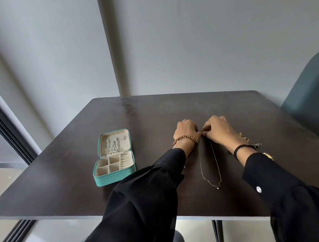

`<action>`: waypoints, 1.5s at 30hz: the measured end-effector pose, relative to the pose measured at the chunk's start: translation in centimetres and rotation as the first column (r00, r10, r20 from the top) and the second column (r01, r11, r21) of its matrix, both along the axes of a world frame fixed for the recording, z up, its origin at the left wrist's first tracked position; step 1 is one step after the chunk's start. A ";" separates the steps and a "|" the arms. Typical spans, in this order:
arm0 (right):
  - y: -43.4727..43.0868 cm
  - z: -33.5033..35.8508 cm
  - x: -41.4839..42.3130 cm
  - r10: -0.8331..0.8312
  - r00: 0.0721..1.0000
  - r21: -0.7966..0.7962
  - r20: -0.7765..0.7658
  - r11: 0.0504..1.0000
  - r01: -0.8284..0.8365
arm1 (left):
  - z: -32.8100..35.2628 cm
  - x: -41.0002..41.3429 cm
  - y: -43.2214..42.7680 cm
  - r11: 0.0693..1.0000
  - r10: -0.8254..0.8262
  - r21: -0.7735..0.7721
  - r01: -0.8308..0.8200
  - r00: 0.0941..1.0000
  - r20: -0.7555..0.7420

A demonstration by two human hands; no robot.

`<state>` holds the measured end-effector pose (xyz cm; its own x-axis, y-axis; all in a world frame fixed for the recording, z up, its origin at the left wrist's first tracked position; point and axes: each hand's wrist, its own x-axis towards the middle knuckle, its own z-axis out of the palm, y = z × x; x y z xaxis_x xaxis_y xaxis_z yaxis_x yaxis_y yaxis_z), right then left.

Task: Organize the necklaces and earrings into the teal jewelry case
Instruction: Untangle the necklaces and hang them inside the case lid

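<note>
The teal jewelry case (110, 179) lies open at the table's left, with beige compartments in its base and several chains hanging in its lid (114, 143). A thin chain necklace (202, 166) with a small pendant (217, 186) stretches across the dark table toward me. Its far ends meet between my hands. My left hand (186, 131) and my right hand (217, 129) both pinch the chain at that point, fingertips close together. More jewelry (245, 137) lies partly hidden behind my right wrist.
The dark square table (154, 110) stands against a grey wall. A teal chair back (309, 98) rises at the right edge. A window frame runs along the left. Table legs show below the near edge.
</note>
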<state>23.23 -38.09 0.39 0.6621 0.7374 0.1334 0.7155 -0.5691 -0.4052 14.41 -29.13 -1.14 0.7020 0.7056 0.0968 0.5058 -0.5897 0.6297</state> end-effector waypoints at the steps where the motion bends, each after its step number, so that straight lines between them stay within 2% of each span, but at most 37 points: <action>1: 0.0 0.0 0.0 -0.012 1.000 0.012 -0.013 1.000 0.013 | 0.1 -0.1 0.0 1.000 0.006 -0.005 -0.006 1.000 0.006; 4: 0.0 0.1 -0.3 -0.031 0.999 0.036 -0.010 0.999 0.031 | 0.1 -0.5 0.0 0.999 0.025 -0.022 -0.024 0.999 0.025; 9: -0.3 -0.1 -1.5 0.018 0.992 -0.023 0.122 1.000 -0.015 | 0.2 -1.2 -0.4 0.998 0.058 -0.040 -0.057 0.997 0.045; 17: -1.2 0.5 -2.6 -0.015 0.982 -0.070 0.188 0.997 0.028 | 0.7 -2.7 -1.4 0.996 0.089 0.026 -0.090 0.996 0.022; 20: -1.3 0.6 -3.4 -0.005 0.971 -0.146 0.241 0.988 0.041 | 0.8 -3.1 -2.1 0.992 0.075 0.103 -0.072 0.997 -0.024; 25: -1.8 0.7 -5.2 0.077 0.946 -0.305 0.316 0.952 0.025 | 0.5 -3.9 -3.1 0.957 0.003 0.287 0.047 0.986 -0.169; 29: -2.4 0.3 -6.3 0.158 0.927 -0.394 0.341 0.919 -0.012 | 0.6 -4.7 -3.5 0.936 -0.010 0.337 0.099 0.967 -0.256; 32: -3.0 0.7 -7.0 0.176 0.944 -0.278 0.278 0.956 -0.096 | 1.2 -5.6 -3.6 0.971 -0.015 0.233 0.055 0.985 -0.170; 37: -4.0 3.1 -7.7 0.135 0.988 0.061 0.071 0.988 -0.139 | 2.9 -7.9 -4.0 0.998 0.053 -0.043 -0.047 0.986 0.155; 40: -4.3 4.2 -7.9 0.122 0.990 0.250 -0.077 0.963 -0.099 | 4.5 -9.6 -4.2 0.965 0.058 -0.261 0.024 0.952 0.300; 43: -4.5 4.6 -8.1 0.175 0.946 0.439 -0.272 0.898 -0.040 | 6.0 -11.0 -4.1 0.888 0.039 -0.444 0.122 0.941 0.338; 45: -4.7 5.0 -8.3 0.228 0.910 0.523 -0.345 0.852 -0.015 | 6.6 -11.8 -3.8 0.869 0.031 -0.477 0.129 0.949 0.313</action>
